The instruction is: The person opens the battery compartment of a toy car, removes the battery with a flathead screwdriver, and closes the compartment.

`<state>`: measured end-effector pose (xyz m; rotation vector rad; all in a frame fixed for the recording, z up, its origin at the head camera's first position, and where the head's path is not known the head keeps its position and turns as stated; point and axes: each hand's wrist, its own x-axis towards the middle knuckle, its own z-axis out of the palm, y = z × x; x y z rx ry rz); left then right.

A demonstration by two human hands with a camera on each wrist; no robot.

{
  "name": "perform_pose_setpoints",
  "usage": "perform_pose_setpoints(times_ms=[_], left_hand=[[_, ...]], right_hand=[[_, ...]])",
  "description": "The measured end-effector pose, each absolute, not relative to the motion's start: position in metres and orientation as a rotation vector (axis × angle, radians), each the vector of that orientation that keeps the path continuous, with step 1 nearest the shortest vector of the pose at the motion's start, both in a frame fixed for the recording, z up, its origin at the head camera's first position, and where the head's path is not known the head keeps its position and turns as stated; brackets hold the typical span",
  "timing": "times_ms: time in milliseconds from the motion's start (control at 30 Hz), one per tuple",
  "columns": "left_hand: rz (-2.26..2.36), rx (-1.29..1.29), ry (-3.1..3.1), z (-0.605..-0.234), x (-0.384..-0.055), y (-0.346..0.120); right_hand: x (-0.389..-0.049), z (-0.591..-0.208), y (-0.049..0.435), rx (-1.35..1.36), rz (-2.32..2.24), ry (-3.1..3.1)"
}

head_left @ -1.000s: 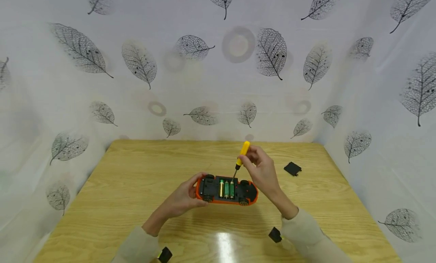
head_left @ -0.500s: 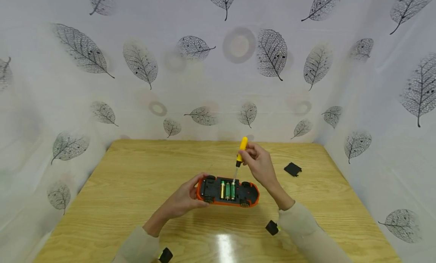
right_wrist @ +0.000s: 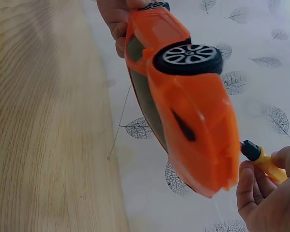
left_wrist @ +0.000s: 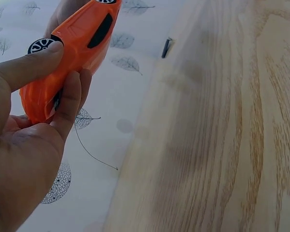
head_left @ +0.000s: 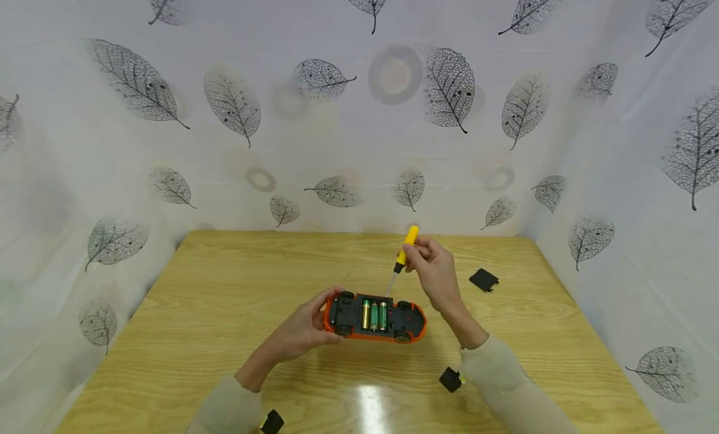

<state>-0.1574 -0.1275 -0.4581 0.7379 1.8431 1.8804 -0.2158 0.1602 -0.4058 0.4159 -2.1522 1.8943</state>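
My left hand [head_left: 306, 325] grips the rear end of an orange toy car [head_left: 415, 321], thumb on one side and fingers on the other. The car is held above the table with its black underside up. Three green-and-gold batteries [head_left: 374, 316] lie side by side in its uncovered battery compartment. Between thumb and fingers, my right hand [head_left: 438, 275] pinches the yellow handle of a screwdriver [head_left: 407, 243]. Its shaft slants down to the far edge of the compartment, near the right-hand battery. In the right wrist view, the car's body [right_wrist: 198, 121] hides the screwdriver's tip.
A black battery cover [head_left: 484, 280] lies on the wooden table [head_left: 241, 265], right of my right hand. From the car hangs a thin wire [left_wrist: 89, 153]. Black wrist cameras [head_left: 450, 379] sit by both sleeves. A leaf-patterned curtain [head_left: 337, 140] surrounds the table's back and sides.
The screwdriver's tip dipped to the right-hand battery's far end half a second ago, and has since drawn back to the compartment edge. Its handle now leans further right. The car has barely moved.
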Motion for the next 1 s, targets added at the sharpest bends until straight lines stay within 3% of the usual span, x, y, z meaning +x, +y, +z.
perform_pose_setpoints(times_ms=[1000], left_hand=[[1.927,0.706,1.822,-0.455,-0.159,-0.133]], right_hand=[[-0.218,-0.390,0.239,0.054,1.841,-2.076]])
